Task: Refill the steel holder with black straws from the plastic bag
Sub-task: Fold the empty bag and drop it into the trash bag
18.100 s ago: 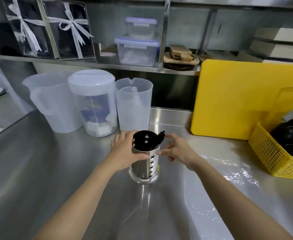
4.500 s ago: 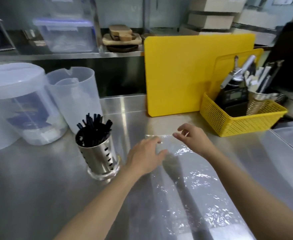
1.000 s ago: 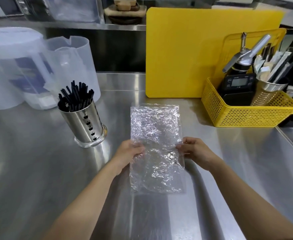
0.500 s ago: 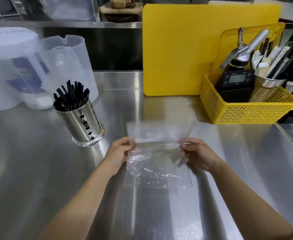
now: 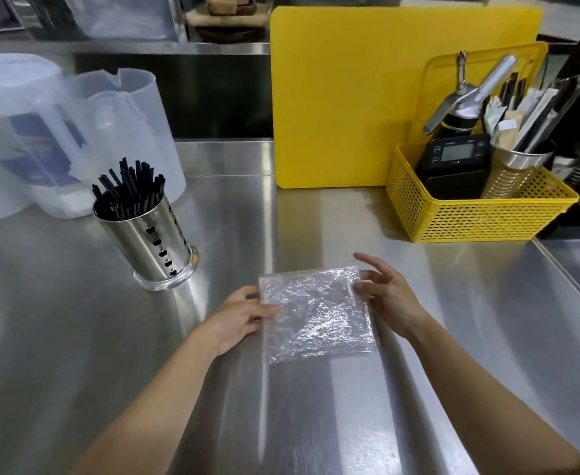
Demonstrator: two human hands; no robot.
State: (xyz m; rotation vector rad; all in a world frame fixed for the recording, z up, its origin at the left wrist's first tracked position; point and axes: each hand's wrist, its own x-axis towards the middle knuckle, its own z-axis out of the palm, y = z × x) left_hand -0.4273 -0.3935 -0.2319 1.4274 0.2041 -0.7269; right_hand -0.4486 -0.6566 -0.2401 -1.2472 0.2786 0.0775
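Plastic bag [image 5: 317, 311], empty, crinkled and folded into a flat near-square, lies on the steel desk [image 5: 59, 337] between the two hands. The left hand [image 5: 239, 318] rests at the bag's left edge, fingers loosely spread and flat, fingertips touching the film near its upper left corner. The right hand [image 5: 383, 296] is at the bag's right edge, fingers apart and half raised, the thumb side touching the film near its upper right corner. Neither hand is clamped on anything. The bag's slightly longer side runs away from the person, tilted a little to the left at its far end.

Beyond the left hand and further to the left stands the steel holder [image 5: 148, 243], upright, packed with black straws [image 5: 127, 188] that fan out above its rim. Ahead of the right hand and off to its right sits a yellow basket [image 5: 480, 217], with a yellow cutting board [image 5: 343, 97] upright behind it. Bare desk lies open all round the bag and toward the person.
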